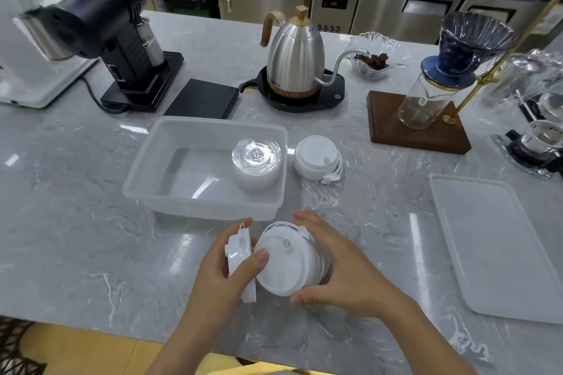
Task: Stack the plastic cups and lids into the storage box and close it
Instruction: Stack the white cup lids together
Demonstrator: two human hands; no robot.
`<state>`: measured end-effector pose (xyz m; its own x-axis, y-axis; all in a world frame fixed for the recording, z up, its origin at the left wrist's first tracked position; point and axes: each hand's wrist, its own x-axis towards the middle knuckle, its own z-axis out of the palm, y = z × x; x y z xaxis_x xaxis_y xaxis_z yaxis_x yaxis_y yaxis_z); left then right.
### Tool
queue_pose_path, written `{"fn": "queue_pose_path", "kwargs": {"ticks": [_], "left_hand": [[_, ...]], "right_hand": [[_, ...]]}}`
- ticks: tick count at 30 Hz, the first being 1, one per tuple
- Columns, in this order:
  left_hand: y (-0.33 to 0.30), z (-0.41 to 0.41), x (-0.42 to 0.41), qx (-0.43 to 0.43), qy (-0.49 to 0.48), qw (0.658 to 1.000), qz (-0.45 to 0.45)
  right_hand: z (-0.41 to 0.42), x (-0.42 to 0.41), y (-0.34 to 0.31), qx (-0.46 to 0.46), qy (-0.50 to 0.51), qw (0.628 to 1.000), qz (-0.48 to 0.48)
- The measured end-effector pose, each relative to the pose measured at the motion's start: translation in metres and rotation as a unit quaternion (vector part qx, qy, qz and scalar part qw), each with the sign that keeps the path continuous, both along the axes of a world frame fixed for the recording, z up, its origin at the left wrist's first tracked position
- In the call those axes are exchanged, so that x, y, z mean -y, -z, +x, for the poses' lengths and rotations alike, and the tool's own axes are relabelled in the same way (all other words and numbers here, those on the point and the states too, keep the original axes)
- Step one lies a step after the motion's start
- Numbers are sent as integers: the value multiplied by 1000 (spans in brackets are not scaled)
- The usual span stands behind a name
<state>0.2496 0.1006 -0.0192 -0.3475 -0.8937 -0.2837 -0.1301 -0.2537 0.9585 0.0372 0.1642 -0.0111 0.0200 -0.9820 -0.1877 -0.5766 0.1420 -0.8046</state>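
A translucent storage box (158, 158) stands open mid-table, with a stack of clear lids (256, 166) in its right end. Just outside its right wall sits a stack of white lids (315, 154). The box's flat cover (499, 250) lies at the right. Near the front edge my right hand (338, 265) grips a stack of white lids (281, 265) tipped on its side. My left hand (225, 268) holds a few more white lids (239, 250) upright, thumb resting on the face of the right-hand stack.
Behind the box are a black scale (202, 97), a steel kettle (294, 55) on its base, a black grinder (118, 36) and a glass dish (376, 58). A pour-over stand (420, 122) and glassware (539, 137) crowd the back right.
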Motion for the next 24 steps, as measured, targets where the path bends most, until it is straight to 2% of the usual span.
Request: {"fn": "queue_pose_path", "kwargs": {"ticks": [8, 11, 15, 24], "left_hand": [[-19, -10, 0, -28, 35, 998, -37], [-27, -19, 1, -57, 80, 995, -35], [-34, -33, 1, -83, 111, 990, -26], [-35, -57, 2, -107, 147, 983, 16]], "right_hand": [[-1, -5, -25, 106, 42, 992, -47], [-2, -7, -31, 189, 59, 977, -75], [-1, -9, -33, 255, 94, 957, -105], [4, -9, -31, 328, 185, 917, -131]]}}
